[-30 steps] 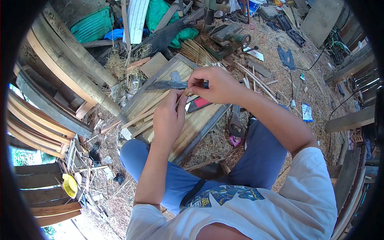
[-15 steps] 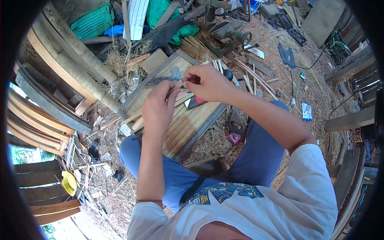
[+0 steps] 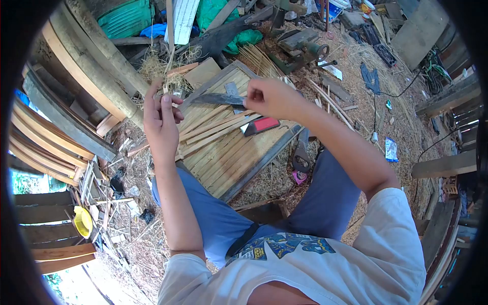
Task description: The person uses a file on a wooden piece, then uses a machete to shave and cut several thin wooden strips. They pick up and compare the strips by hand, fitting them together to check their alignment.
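My right hand (image 3: 269, 99) is closed in a fist at the handle end of a knife (image 3: 218, 98), its dark blade pointing left over the board; the handle is hidden in the fingers. My left hand (image 3: 162, 114) is raised left of the board with fingers apart, the index finger blurred. Several thin wooden strips (image 3: 208, 133) lie across the slatted wooden board (image 3: 229, 165) below my hands. Beside the strips rests a red and black block-like tool (image 3: 262, 125). A flat metal piece (image 3: 232, 89) shows behind the blade.
A handsaw (image 3: 301, 155) lies right of the board, by my knee. A metal vise (image 3: 300, 46) stands farther back on the shavings-covered ground. Curved wooden beams (image 3: 86, 61) line the left side, with a yellow bowl (image 3: 82, 221) below. A black cable (image 3: 401, 89) runs at right.
My left hand has moved away from my right hand, up and to the left, and its fingers have spread. The right hand has closed into a fist. The view has shifted slightly.
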Available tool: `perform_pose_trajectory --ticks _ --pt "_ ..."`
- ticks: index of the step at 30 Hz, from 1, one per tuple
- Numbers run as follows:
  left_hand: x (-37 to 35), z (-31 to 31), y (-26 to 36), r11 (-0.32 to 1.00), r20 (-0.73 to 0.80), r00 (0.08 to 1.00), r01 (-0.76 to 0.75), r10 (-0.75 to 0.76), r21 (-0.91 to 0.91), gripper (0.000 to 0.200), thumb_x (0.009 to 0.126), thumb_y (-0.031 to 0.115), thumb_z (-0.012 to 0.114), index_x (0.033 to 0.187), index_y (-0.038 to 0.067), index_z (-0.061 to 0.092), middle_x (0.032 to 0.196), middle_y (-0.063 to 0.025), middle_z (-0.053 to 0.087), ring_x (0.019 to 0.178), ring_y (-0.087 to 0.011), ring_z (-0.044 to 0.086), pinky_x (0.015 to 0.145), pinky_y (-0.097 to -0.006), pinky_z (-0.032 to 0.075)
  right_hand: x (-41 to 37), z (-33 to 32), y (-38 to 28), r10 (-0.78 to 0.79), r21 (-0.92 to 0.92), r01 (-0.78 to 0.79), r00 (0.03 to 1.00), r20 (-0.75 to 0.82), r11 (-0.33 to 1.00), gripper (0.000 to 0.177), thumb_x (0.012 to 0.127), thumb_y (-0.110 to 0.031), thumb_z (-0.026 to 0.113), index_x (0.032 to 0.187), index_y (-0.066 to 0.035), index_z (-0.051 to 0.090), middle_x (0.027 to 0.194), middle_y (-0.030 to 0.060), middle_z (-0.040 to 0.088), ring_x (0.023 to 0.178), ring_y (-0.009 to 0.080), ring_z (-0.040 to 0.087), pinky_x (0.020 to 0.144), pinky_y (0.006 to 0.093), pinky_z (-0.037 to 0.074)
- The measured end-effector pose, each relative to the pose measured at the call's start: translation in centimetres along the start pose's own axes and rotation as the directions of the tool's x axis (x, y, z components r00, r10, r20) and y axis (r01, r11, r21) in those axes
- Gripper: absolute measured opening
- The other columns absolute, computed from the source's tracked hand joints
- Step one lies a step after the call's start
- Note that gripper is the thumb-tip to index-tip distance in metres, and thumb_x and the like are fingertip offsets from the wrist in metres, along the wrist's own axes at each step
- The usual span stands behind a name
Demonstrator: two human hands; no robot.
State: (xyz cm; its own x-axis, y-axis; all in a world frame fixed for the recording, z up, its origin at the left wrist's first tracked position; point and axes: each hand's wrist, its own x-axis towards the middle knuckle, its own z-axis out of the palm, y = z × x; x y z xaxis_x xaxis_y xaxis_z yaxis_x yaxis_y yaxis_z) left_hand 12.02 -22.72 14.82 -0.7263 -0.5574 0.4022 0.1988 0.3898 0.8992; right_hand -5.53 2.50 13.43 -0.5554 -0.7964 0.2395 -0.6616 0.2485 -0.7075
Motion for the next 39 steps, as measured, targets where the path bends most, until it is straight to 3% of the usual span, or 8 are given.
perform_pose_trajectory --ticks 4,10,17,22,28,31,34,39 --pt "0.0 -0.3 0.9 1.000 -0.004 1.000 0.025 -0.026 -0.018 0.029 0.117 0.018 0.051 0.143 0.007 0.055 0.102 -0.0095 0.074 0.079 -0.0125 0.071 0.071 -0.0247 0.054 0.0 3.3 1.3 0.071 -0.262 -0.037 0.990 0.122 0.964 0.023 0.093 -0.030 0.075 0.092 -0.008 0.079 0.090 0.0148 0.077 0.088 0.0356 0.076 0.078 0.0480 0.060" --pt "0.4 -0.5 0.4 0.984 -0.097 0.993 0.053 -0.070 -0.168 0.032 0.118 0.019 0.047 0.148 0.008 0.048 0.117 -0.0173 0.076 0.091 -0.0198 0.076 0.079 -0.0313 0.059 0.6 6.8 0.8 0.326 -0.573 -0.202 0.937 0.122 0.794 0.037 0.091 -0.042 0.078 0.090 -0.005 0.080 0.091 0.0153 0.078 0.090 0.0351 0.077 0.079 0.0481 0.059" --pt "0.8 -2.3 -0.3 0.942 -0.152 0.964 0.170 -0.220 -0.288 0.031 0.119 0.021 0.041 0.145 0.006 0.045 0.129 -0.0209 0.074 0.097 -0.0240 0.076 0.088 -0.0345 0.061 1.5 7.9 0.2 0.388 -0.615 -0.257 0.918 0.087 0.746 0.047 0.088 -0.053 0.082 0.094 -0.007 0.081 0.094 0.0140 0.079 0.090 0.0337 0.078 0.080 0.0475 0.059" --pt "0.9 -2.5 -0.8 0.907 -0.157 0.957 0.168 -0.244 -0.386 0.032 0.109 0.017 0.069 0.132 0.008 0.050 0.122 -0.0169 0.076 0.095 -0.0273 0.079 0.077 -0.0373 0.063 1.6 8.4 1.1 0.403 -0.575 -0.310 0.914 0.037 0.757 0.047 0.086 -0.053 0.084 0.094 -0.007 0.081 0.096 0.0145 0.079 0.092 0.0339 0.078 0.083 0.0501 0.059" --pt "0.8 -2.7 -0.8 0.908 -0.155 0.955 0.177 -0.252 -0.381 0.029 0.109 0.018 0.068 0.129 0.008 0.051 0.115 -0.0142 0.076 0.093 -0.0250 0.079 0.075 -0.0354 0.063 1.4 9.0 2.5 0.408 -0.464 -0.348 0.912 0.032 0.815 0.039 0.085 -0.048 0.085 0.100 -0.012 0.081 0.095 0.0120 0.080 0.091 0.0355 0.078 0.084 0.0510 0.059" --pt "0.8 -2.6 -0.6 0.915 -0.170 0.953 0.174 -0.249 -0.363 0.028 0.109 0.017 0.068 0.128 0.007 0.052 0.112 -0.0137 0.076 0.089 -0.0241 0.079 0.075 -0.0349 0.063 1.7 9.0 2.7 0.302 -0.513 -0.194 0.944 0.136 0.836 0.026 0.088 -0.037 0.081 0.102 -0.015 0.079 0.098 0.0119 0.078 0.095 0.0353 0.076 0.084 0.0524 0.058" --pt "0.9 -2.6 -0.1 0.916 -0.211 0.943 0.167 -0.256 -0.364 0.030 0.107 0.014 0.070 0.128 0.002 0.052 0.109 -0.0148 0.076 0.084 -0.0224 0.077 0.071 -0.0323 0.063 1.8 8.9 3.3 -0.211 -0.417 0.274 0.959 0.190 0.867 0.014 0.090 -0.026 0.076 0.098 -0.014 0.078 0.101 0.0125 0.074 0.101 0.0342 0.073 0.085 0.0523 0.057" --pt "0.8 -2.8 -0.4 0.920 -0.221 0.940 0.170 -0.259 -0.354 0.033 0.106 0.013 0.071 0.129 -0.001 0.052 0.107 -0.0154 0.076 0.081 -0.0213 0.077 0.069 -0.0315 0.063 2.7 8.8 3.5 -0.134 -0.377 0.258 0.936 0.326 0.890 0.009 0.092 -0.018 0.071 0.096 -0.012 0.076 0.102 0.0125 0.071 0.106 0.0354 0.071 0.088 0.0502 0.057"
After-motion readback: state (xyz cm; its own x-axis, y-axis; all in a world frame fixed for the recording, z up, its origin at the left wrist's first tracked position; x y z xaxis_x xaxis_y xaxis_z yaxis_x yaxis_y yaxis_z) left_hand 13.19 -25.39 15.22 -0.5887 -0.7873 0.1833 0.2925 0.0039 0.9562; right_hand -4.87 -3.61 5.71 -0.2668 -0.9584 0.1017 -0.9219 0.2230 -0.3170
